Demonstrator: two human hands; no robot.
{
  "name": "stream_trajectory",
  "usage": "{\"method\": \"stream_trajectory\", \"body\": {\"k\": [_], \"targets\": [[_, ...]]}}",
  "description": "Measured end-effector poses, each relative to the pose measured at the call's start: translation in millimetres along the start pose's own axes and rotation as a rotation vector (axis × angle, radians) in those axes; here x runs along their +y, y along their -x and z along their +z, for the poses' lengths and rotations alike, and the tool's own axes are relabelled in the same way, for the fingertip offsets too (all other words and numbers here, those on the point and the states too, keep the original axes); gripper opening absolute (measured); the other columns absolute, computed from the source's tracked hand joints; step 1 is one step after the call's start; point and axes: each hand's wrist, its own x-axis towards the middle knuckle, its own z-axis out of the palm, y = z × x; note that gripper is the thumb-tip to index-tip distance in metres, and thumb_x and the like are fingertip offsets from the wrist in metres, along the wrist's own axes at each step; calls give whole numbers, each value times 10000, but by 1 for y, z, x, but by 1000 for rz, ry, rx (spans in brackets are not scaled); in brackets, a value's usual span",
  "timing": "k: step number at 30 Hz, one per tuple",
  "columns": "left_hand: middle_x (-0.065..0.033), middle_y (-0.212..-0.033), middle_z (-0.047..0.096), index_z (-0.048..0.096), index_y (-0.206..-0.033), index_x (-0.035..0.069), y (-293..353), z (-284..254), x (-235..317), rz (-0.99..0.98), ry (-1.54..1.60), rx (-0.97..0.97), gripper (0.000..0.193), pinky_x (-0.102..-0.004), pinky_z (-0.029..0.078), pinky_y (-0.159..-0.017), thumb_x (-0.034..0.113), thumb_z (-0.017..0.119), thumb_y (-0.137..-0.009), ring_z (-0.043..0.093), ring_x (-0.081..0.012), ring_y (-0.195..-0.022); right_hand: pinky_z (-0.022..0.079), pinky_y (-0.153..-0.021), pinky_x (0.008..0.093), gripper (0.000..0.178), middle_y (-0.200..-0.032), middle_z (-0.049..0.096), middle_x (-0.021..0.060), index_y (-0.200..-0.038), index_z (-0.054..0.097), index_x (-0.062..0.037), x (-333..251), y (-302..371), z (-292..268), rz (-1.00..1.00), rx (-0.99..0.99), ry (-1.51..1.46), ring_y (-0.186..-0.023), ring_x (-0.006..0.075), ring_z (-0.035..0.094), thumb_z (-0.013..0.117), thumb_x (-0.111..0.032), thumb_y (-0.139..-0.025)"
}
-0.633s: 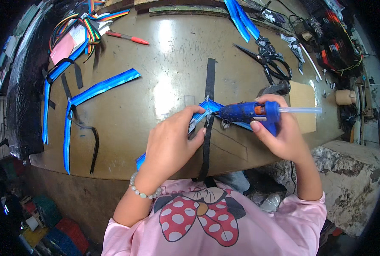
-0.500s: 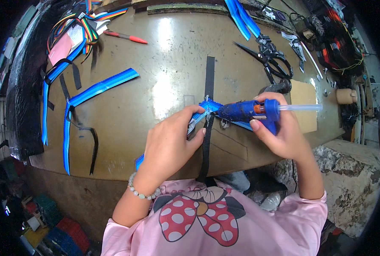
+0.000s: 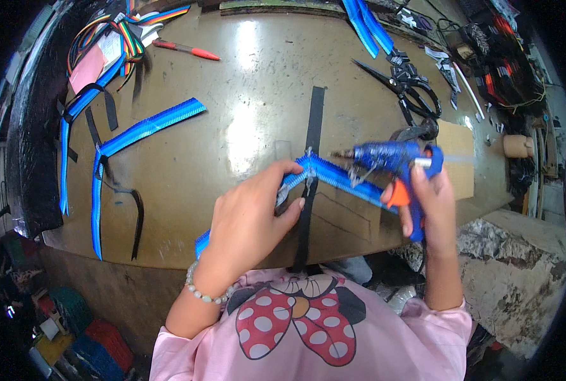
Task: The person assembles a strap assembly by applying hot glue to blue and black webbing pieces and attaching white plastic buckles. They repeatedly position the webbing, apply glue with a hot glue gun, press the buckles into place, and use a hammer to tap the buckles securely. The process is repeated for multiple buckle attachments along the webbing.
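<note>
My left fingers [image 3: 286, 169], half-spread, press the blue ribbon [image 3: 349, 181]; my right fingers [image 3: 424, 185] grip the glue gun [image 3: 384, 156]. Advised: hold fold [image 3: 309, 164] steady, nozzle [image 3: 337, 154] off skin

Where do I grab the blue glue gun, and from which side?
The blue glue gun is probably best gripped by its handle, from the right, as the right hand holds it. The handle points toward the person, the orange trigger sits on its left, and the nozzle, maybe hot, points left.
</note>
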Motion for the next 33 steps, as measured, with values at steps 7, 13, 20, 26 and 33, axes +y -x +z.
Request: {"method": "stream_trajectory", "body": {"k": [7,13,20,26,33], "targets": [[-143,-929,679,602,-1165,125,22,-16,-6,-88,29,-127,427,-394,520,-714,184,761,-773,661,-341,-823,415,-367,216,335,-854,676,181,-1204,403,-20,37,38,29,115,61,-60,-424,119,522,557,-230,-994],[-131,-920,683,612,-1165,125,26,-14,-9,-62,29,-119,430,-383,519,-705,177,762,-765,666,-322,-817,409,-359,213,313,-852,675,174,-1191,398,-23,40,45,34,211,106,-75,-424,121,524,548,-220,-999],[-125,-927,685,619,-1159,123,25,-12,-13,-3,52,-72,422,-372,520,-698,170,760,-764,667,-305,-810,402,-361,206,304,-857,685,159,-1191,416,-14,39,40,39,243,53,-49,-420,101,514,544,-215,-1001],[-119,-910,675,617,-1159,124,24,-12,-13,5,52,-77,426,-378,517,-694,165,760,-760,659,-298,-798,404,-362,208,290,-860,690,141,-1198,428,-15,39,39,44,251,104,39,-418,85,509,542,-196,-1002],[-119,-892,666,616,-1155,129,25,-12,-13,-7,55,-64,424,-381,512,-687,160,763,-758,657,-299,-792,411,-364,213,270,-863,690,136,-1194,439,-16,40,42,43,248,113,44,-417,86,510,534,-184,-1006]]}}
